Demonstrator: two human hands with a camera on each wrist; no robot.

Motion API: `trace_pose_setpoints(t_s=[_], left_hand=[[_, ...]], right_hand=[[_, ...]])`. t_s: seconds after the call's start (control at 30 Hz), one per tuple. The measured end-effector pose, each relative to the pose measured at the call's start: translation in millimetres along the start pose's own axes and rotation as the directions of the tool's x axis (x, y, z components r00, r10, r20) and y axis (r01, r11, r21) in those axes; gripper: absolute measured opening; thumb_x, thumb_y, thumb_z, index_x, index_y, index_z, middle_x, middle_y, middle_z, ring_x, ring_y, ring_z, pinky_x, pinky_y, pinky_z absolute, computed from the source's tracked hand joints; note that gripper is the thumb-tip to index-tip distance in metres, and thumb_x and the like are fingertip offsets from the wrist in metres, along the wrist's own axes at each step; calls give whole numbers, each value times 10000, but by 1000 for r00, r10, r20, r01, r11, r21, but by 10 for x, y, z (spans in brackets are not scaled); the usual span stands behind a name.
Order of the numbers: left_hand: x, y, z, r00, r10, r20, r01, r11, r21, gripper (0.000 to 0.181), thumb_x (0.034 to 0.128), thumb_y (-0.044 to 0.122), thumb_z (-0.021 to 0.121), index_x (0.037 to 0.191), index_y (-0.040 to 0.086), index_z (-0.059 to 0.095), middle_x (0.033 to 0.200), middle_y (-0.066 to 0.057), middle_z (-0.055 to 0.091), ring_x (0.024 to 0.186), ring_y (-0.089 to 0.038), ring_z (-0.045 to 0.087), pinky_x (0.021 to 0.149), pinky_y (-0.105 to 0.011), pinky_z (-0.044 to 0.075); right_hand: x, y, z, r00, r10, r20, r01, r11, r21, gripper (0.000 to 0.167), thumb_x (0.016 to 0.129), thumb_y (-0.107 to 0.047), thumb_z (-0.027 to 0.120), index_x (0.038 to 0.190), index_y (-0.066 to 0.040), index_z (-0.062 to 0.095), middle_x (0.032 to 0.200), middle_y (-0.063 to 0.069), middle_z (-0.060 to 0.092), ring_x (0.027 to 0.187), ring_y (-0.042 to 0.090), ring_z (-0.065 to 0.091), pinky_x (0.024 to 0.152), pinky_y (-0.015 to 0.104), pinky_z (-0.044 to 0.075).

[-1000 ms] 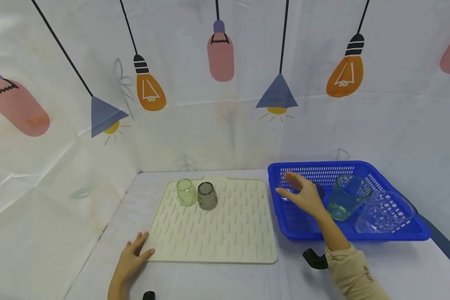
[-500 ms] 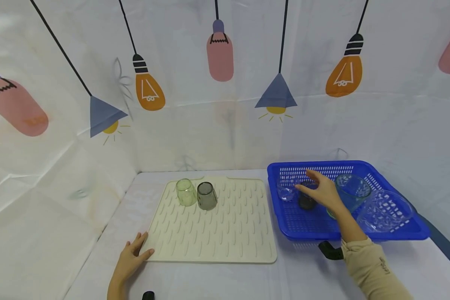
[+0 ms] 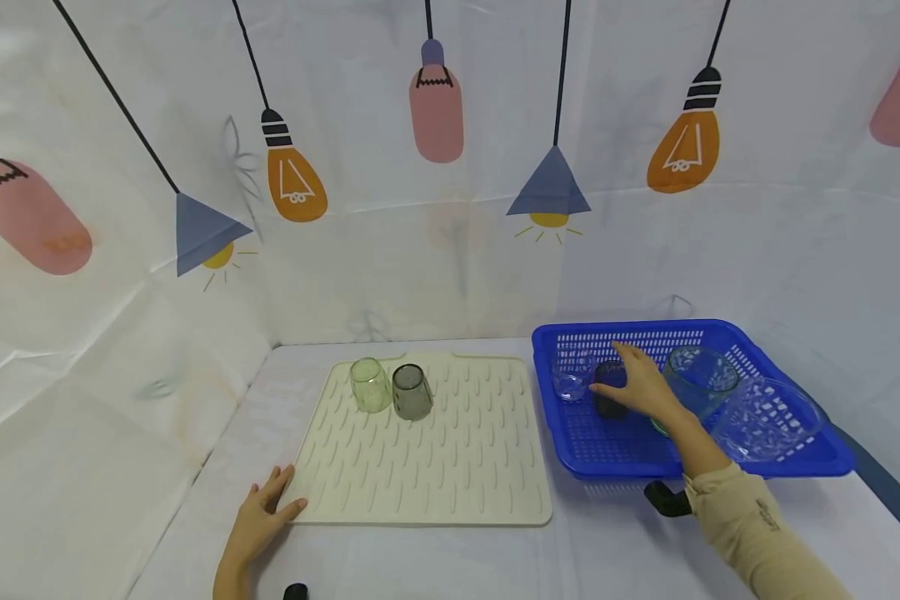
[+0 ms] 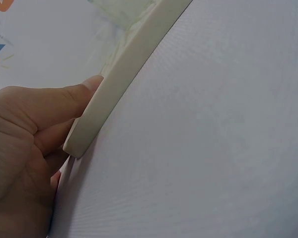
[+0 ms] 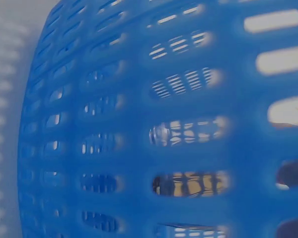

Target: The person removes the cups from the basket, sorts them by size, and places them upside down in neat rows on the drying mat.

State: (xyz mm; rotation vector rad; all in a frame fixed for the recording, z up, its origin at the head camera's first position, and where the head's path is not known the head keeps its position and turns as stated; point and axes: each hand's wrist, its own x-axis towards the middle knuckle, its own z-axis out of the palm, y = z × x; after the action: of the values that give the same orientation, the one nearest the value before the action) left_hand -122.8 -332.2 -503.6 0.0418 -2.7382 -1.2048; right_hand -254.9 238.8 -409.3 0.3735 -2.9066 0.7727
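Observation:
In the head view my left hand (image 3: pixel 258 517) rests at the near left corner of a cream drying mat (image 3: pixel 487 450), fingers fairly straight. Its thumb lies on the mat's edge (image 4: pixel 109 94) in the left wrist view. Over the blue plastic basket (image 3: pixel 592 467), my right hand (image 3: pixel 641 385) is spread around a dark glass (image 3: pixel 609 407), thumb in front and fingers behind. Part of this glass is hidden by the hand. On the mat stand a green glass (image 3: pixel 371 386) and a grey glass (image 3: pixel 412 393). Basket slats (image 5: pixel 134 99) fill the right wrist view.
Left of the dark glass in the basket is a small clear glass (image 3: pixel 570 379). A large bluish glass (image 3: pixel 697 371) and a clear patterned glass bowl (image 3: pixel 768 421) lean at its right. A white curtain with printed lamps (image 3: pixel 457 275) hangs behind the table.
My right hand has moved right from near the small clear glass to the dark glass, then lowered slightly with the thumb spreading wider. The left hand stays on the mat corner.

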Motion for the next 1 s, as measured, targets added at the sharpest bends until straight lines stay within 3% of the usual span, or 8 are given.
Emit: trace_pose_setpoints(t_s=[0.13, 0.3, 0.37, 0.47, 0.6, 0.7, 0.87, 1.0], left_hand=[[4, -1, -21, 1000, 5, -3, -5, 1000, 5, 649, 785, 166, 734, 1284, -148, 461, 1315, -325, 437, 1294, -411, 290, 1100, -625, 104], [-2, -14, -28, 1000, 20, -16, -20, 1000, -5, 649, 787, 169, 732, 1281, -152, 460, 1310, -328, 440, 1187, 200, 177, 1096, -632, 102], [-9, -23, -24, 1000, 20, -17, -20, 1000, -6, 652, 788, 177, 731, 1281, -152, 459, 1311, -324, 439, 1133, 243, 160, 1096, -630, 100], [-21, -49, -11, 999, 26, -25, -26, 1000, -13, 662, 782, 192, 734, 1274, -156, 460, 1306, -325, 439, 1335, -77, 262, 1104, -621, 82], [-27, -88, 16, 997, 59, -53, -60, 998, -20, 654, 775, 190, 737, 1265, -152, 473, 1291, -321, 453, 1297, -431, 314, 1143, -557, 29], [-27, -80, 17, 998, 47, -50, -49, 998, -26, 650, 777, 189, 735, 1271, -144, 474, 1299, -311, 454, 1304, -410, 306, 1143, -556, 31], [-15, -30, 1, 1000, -7, -6, 7, 1000, -11, 668, 792, 214, 728, 1294, -135, 458, 1329, -300, 435, 1331, -139, 240, 1107, -615, 86], [2, -11, -4, 1000, -11, 9, 11, 1000, -5, 669, 796, 211, 725, 1299, -135, 452, 1341, -294, 428, 1337, -276, 248, 1111, -614, 84]], right_hand=[[27, -5, 19, 997, 3, 75, -2, 1000, -11, 892, 826, -288, 714, 1408, 158, 206, 1380, 450, 217, 1236, 612, 243, 930, 726, 314], [21, -17, 27, 992, 7, 122, -3, 999, -41, 921, 797, -282, 742, 1394, 176, 210, 1334, 466, 284, 1202, 615, 299, 912, 704, 355], [5, -28, 28, 986, 13, 169, -7, 999, -39, 955, 758, -273, 779, 1378, 193, 222, 1313, 468, 314, 1193, 609, 323, 920, 687, 367], [-23, -45, 29, 969, 15, 247, -12, 1000, -13, 999, 689, -259, 835, 1351, 207, 250, 1285, 462, 359, 1179, 591, 364, 928, 655, 390], [-52, -38, 34, 960, 5, 282, -11, 1000, 21, 1009, 631, -243, 872, 1329, 192, 286, 1239, 431, 435, 1138, 569, 425, 901, 627, 426], [-69, -16, 47, 961, -2, 277, -11, 999, 44, 986, 623, -238, 878, 1318, 173, 312, 1210, 394, 481, 1115, 545, 461, 887, 612, 443], [-95, -4, 49, 956, -16, 293, -10, 996, 88, 959, 622, -235, 881, 1313, 139, 333, 1192, 345, 519, 1095, 515, 491, 869, 594, 464], [-124, -15, 24, 946, -51, 320, 7, 991, 135, 958, 619, -227, 882, 1323, 120, 334, 1191, 329, 525, 1064, 489, 526, 835, 565, 495]])
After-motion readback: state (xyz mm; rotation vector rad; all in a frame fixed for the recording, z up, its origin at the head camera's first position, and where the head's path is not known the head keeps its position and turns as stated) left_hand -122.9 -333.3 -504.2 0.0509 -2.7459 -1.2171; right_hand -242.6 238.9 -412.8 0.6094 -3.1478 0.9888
